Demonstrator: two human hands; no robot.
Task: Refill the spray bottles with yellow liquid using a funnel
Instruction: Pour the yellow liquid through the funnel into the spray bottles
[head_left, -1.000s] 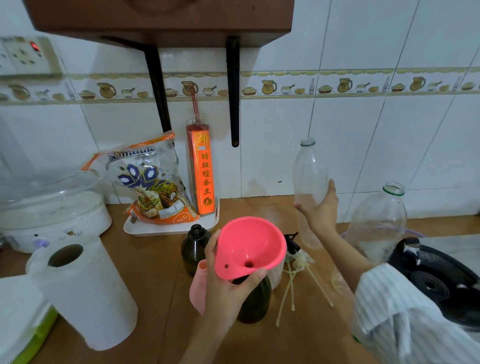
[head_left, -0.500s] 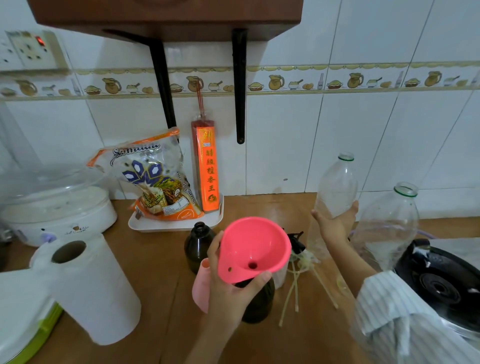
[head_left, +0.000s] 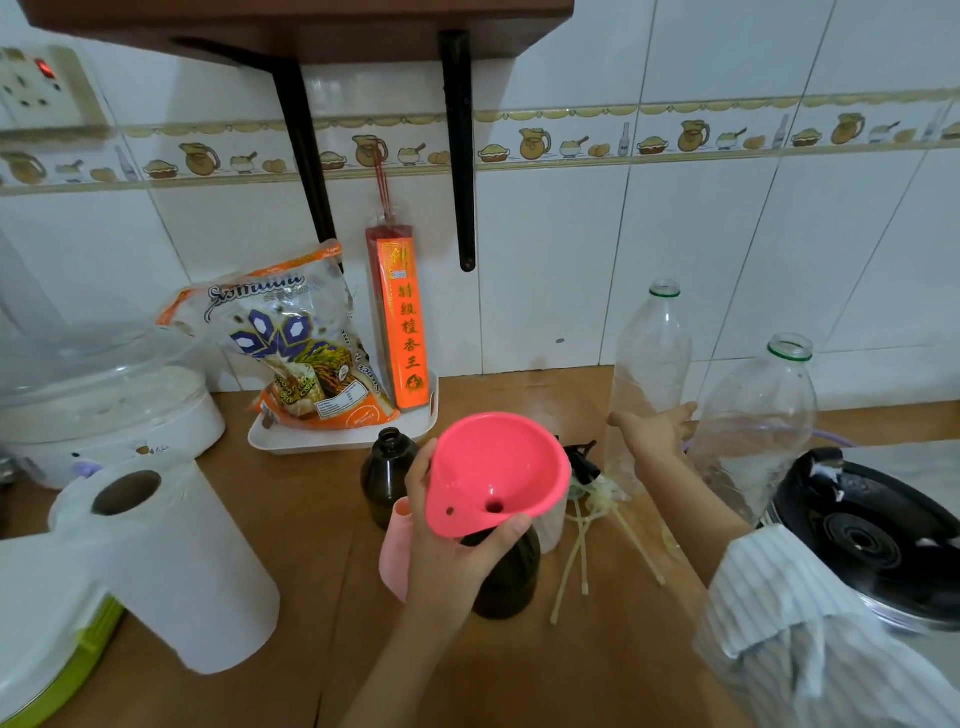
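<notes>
Two hands busy | left hand grips pink funnel on near brown bottle | right hand, fingers straight, has pushed clear bottle rightward | no yellow liquid visible yet

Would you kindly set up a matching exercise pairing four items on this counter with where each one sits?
Items:
1. pink plastic funnel
2. tall clear plastic bottle
3. orange incense box
4. white paper towel roll

Places:
A. on the white tray
B. front left of the counter
C. touched by the right hand
D. held by the left hand

Pairs: 1-D, 2-C, 3-A, 4-B
</notes>
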